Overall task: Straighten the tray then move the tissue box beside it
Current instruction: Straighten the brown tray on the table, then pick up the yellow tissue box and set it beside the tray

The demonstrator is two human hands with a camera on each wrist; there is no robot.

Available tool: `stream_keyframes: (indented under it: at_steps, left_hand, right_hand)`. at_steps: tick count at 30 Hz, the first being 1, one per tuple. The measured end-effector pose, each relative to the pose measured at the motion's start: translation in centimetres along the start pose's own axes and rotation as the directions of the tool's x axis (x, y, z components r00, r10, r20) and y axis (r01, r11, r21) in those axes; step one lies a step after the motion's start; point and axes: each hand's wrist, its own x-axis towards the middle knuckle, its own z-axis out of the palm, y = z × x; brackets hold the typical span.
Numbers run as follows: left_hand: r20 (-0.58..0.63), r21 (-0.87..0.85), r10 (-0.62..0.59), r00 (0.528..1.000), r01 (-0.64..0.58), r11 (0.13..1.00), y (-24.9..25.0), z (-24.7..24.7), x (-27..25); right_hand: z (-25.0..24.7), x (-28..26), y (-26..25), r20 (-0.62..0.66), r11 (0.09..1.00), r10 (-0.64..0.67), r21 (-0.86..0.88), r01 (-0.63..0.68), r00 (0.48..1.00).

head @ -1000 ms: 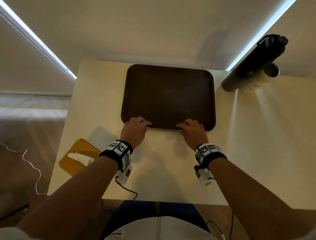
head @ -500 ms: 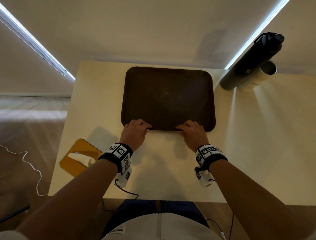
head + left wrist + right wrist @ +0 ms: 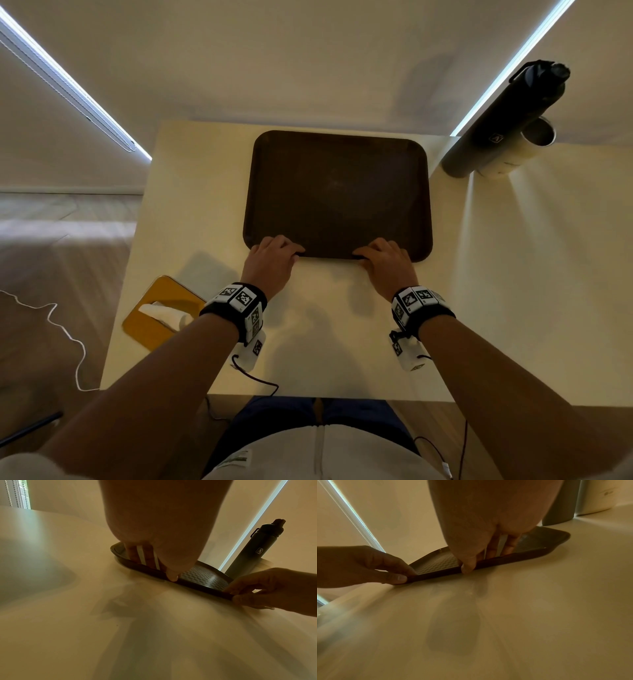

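A dark brown tray (image 3: 337,192) lies flat on the cream table (image 3: 329,329), its sides nearly square to the table edges. My left hand (image 3: 274,255) pinches the tray's near rim at the left, thumb against the outer edge and fingers curled over the rim (image 3: 150,566). My right hand (image 3: 383,257) pinches the same rim at the right in the same way, as the right wrist view (image 3: 505,559) shows. A yellow tissue box (image 3: 161,311) with a white tissue sticking out sits at the table's near left edge, partly behind my left forearm.
A tall dark bottle (image 3: 503,120) and a pale cup (image 3: 520,150) stand at the tray's far right corner. Bare tabletop (image 3: 534,274) stretches right of the tray. A white cord (image 3: 65,339) lies on the floor to the left.
The tray has turned slightly, and its edges now sit more square to the table. Both hands keep the same pinch on the near rim.
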Motion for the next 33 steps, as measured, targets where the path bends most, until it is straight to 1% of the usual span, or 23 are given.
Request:
stream_keyframes:
  at_steps: [9,13,15,17,20,22,25,29,31,33]
  left_hand:
    - [-0.001,0.002,-0.027,1.000,0.027,1.000,0.4,-0.1,-0.2]
    - [0.048,-0.052,-0.031,0.998,0.033,0.998,0.7,-0.8,-0.3]
    - [0.023,-0.091,-0.038,0.999,0.040,0.995,0.7,-1.8,-0.8]
    - [-0.036,-0.118,-0.058,0.998,0.053,0.992,0.5,-2.9,-1.9]
    - [-0.161,-0.138,-0.090,0.983,0.068,0.988,0.1,-4.8,-4.6]
    - [-0.244,-0.128,-0.115,0.963,0.085,0.988,-0.4,-6.0,-6.9]
    - [-0.323,-0.132,-0.195,0.926,0.161,0.978,-1.9,-7.6,-10.6]
    - [-0.389,-0.193,-0.311,0.867,0.253,0.948,-5.0,-9.1,-16.3]
    - [-0.390,-0.231,-0.356,0.849,0.284,0.931,-7.1,-9.5,-18.9]
    - [-0.372,-0.270,-0.391,0.842,0.305,0.913,-9.6,-9.6,-21.3]
  right_hand:
    - [-0.7,0.3,0.0,0.088,1.000,-0.007,-0.030,0.010,0.996]
    - [-1.5,0.8,-0.6,0.186,0.999,0.009,-0.051,0.001,0.982]
    - [-2.1,1.2,-1.3,0.237,0.997,-0.008,-0.077,0.027,0.972]
    - [-2.5,1.4,-2.6,0.259,0.994,-0.071,-0.068,0.091,0.963]
    - [-2.6,1.6,-5.6,0.260,0.974,-0.223,0.015,0.227,0.940]
    - [-2.2,1.4,-8.2,0.261,0.948,-0.317,0.075,0.308,0.912]
    - [-1.2,0.7,-12.4,0.262,0.896,-0.439,0.190,0.400,0.859]
    - [0.1,-0.4,-17.8,0.295,0.847,-0.518,0.308,0.433,0.803]
    - [0.8,-0.7,-20.0,0.313,0.837,-0.533,0.332,0.435,0.786]
    - [1.6,-0.8,-22.0,0.334,0.834,-0.538,0.342,0.432,0.774]
